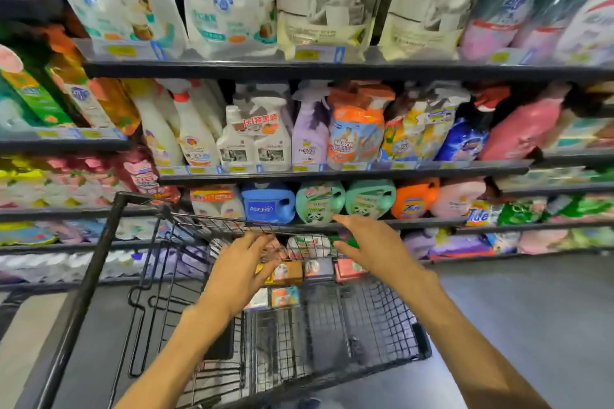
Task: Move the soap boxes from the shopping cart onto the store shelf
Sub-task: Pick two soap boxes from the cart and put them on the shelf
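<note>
Both hands reach forward over the black wire shopping cart (99, 262), and neither holds anything. The left hand (241, 271) hangs palm down with its fingers spread and gently bent, fingertips near the cart's far rim and above the soap boxes; whether they touch a box cannot be told. The right hand (375, 247) is spread wide, fingers nearly straight and pointing toward the shelf (332, 224), hovering above the boxes at the cart's right end.

The soap boxes (300, 271) lie at the far end of the cart's basket, small flat cartons packed side by side in a row: an orange-brown one, a dark one with a pale picture, and a pink one (349, 269) under the right hand. Two more (277, 297), white and light blue with orange print, lie just nearer the person. Blur hides their lettering.

Right behind the cart, the shelf carries a blue detergent jug (267, 202), two green jugs (342, 201) and an orange jug (413, 197). Spray bottles (255, 136) stand a tier above.
</note>
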Demonstrator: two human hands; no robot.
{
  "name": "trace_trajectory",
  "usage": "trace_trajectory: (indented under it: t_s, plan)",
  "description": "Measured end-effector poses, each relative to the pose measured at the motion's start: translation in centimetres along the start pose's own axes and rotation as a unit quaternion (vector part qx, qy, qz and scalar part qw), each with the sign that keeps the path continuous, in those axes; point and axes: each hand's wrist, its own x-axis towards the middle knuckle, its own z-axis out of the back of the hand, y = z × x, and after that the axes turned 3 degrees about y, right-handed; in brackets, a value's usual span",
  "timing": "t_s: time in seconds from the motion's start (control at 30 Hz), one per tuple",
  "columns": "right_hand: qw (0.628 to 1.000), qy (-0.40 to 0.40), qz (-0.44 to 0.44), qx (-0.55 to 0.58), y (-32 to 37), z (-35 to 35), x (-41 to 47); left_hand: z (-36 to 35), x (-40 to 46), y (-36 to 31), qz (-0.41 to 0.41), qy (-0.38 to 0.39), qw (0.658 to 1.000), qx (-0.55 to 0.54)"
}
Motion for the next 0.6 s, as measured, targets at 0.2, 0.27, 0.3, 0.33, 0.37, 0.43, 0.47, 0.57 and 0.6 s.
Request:
trace_trajectory:
  t_s: [0.2,0.27,0.3,0.33,0.37,0.43,0.47,0.57,0.6]
  plan:
    - [0.996,0.064,-0.048,0.04,1.4,-6.4,1.7,-4.3,0.0,5.7,0.006,0.069,0.998,-0.014]
    - [0.994,0.081,-0.053,0.045,1.3,-9.0,2.9,-6.5,0.2,7.4,0.018,0.095,0.995,-0.019]
    - [0.993,0.096,-0.051,0.046,1.3,-10.3,3.6,-7.7,0.4,8.3,0.028,0.112,0.993,-0.014]
    - [0.991,0.118,-0.046,0.048,1.1,-12.0,4.3,-9.1,0.5,9.1,0.04,0.129,0.991,-0.007]
    - [0.988,0.142,-0.045,0.047,1.0,-13.7,5.0,-10.7,0.6,9.9,0.052,0.144,0.988,0.0]
    - [0.985,0.158,-0.039,0.057,0.5,-17.6,6.4,-13.8,1.3,11.6,0.072,0.159,0.985,0.009]
    - [0.984,0.161,-0.041,0.07,0.2,-19.8,6.9,-15.4,1.6,12.5,0.079,0.162,0.984,0.012]
    - [0.977,0.191,-0.043,0.08,-0.6,-25.6,8.1,-21.1,2.6,15.2,0.097,0.173,0.98,0.01]
    - [0.976,0.193,-0.044,0.086,-0.9,-27.4,8.4,-22.9,3.0,16.1,0.106,0.179,0.978,0.004]
